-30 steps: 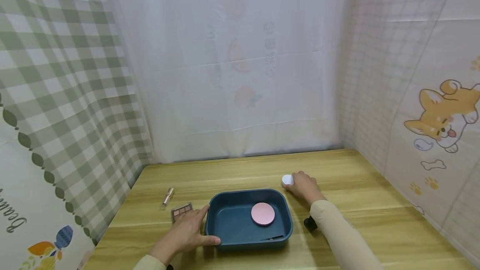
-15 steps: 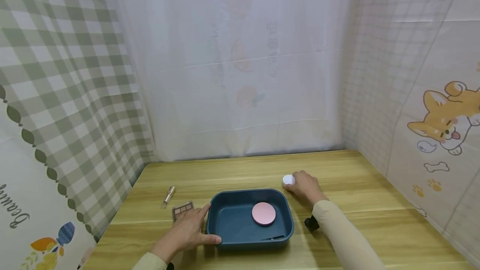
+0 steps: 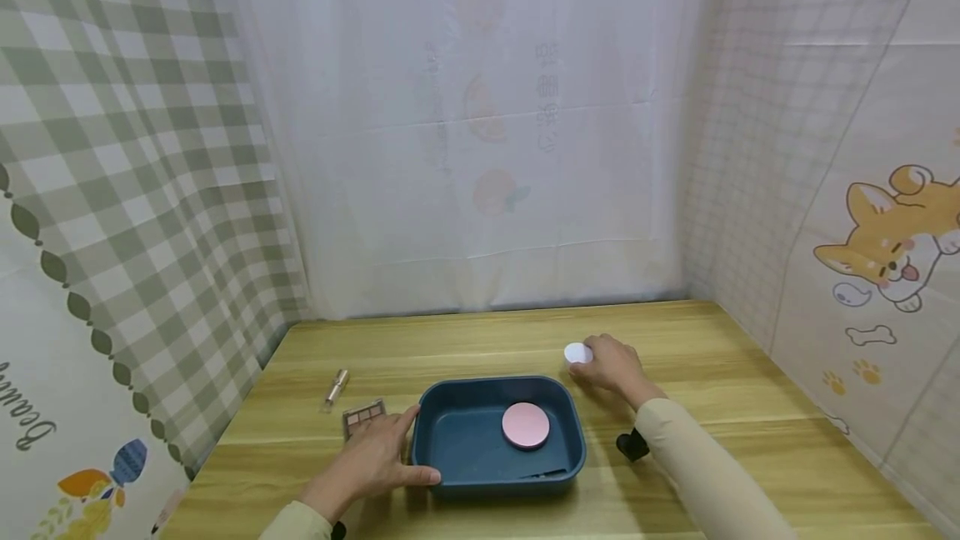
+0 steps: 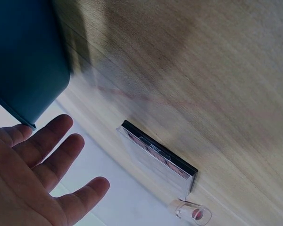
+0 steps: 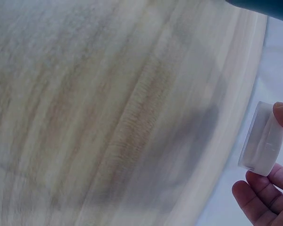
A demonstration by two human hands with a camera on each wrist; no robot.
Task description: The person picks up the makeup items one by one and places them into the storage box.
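My left hand (image 3: 371, 461) rests with spread, straight fingers on the left end of a dark blue rectangular bin (image 3: 465, 444); the thumb lies over its near left corner. In the left wrist view a fingertip meets the rim of the bin (image 4: 28, 70). Beyond the bin's far right corner, my right hand (image 3: 617, 369) pinches a small white round jar (image 3: 577, 354) between thumb and fingers. The right wrist view shows this jar (image 5: 262, 141) tilted on its side, its pale wall toward the camera. Inside the bin lie a pink round compact (image 3: 525, 425) and a thin black stick (image 3: 547, 473).
An eyeshadow palette (image 3: 362, 417) lies left of the bin, partly behind my left hand. Farther left is a lipstick with a clear cap (image 3: 337, 388). The wooden table (image 3: 465, 348) ends at a white curtain (image 3: 390, 190) at the back, with printed cloths along both sides.
My right hand, holding the white jar, has risen slightly in the head view, and its wrist has shifted a little right. My left hand stays at the bin.
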